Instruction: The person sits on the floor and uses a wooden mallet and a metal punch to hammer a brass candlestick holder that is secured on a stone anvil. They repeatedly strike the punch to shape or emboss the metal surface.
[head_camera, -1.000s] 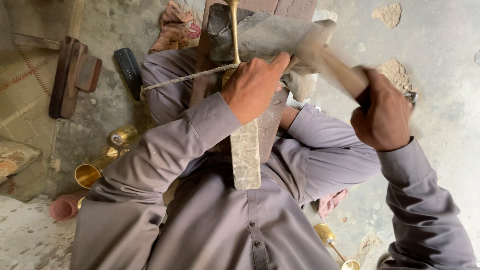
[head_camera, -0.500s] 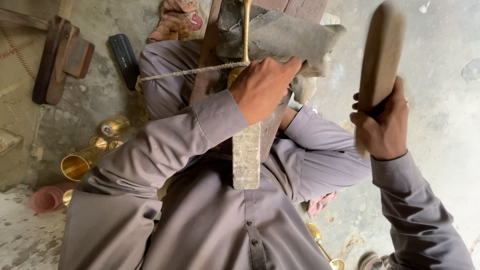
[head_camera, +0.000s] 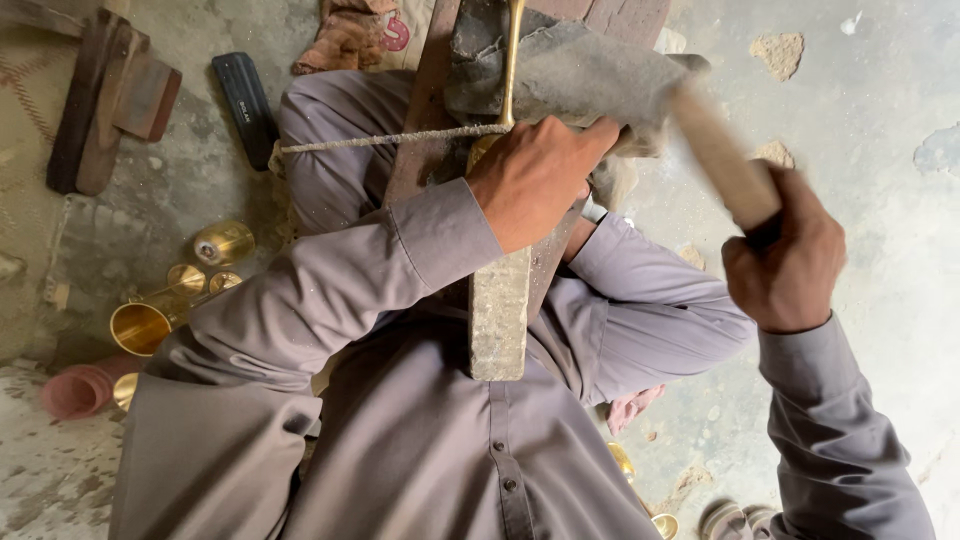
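The right hand (head_camera: 783, 258), gripping the wooden mallet (head_camera: 718, 158), had swung down again; the left hand (head_camera: 535, 180) pressed the brass rod (head_camera: 511, 62) against the block (head_camera: 570, 70).

Left hand (head_camera: 535, 180) grips a brass piece (head_camera: 512, 60) while right hand (head_camera: 785, 260) swings a wooden mallet (head_camera: 715, 155)

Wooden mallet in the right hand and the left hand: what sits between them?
In the head view, only the grey stone-like block lies between the blurred wooden mallet in the right hand and the left hand.
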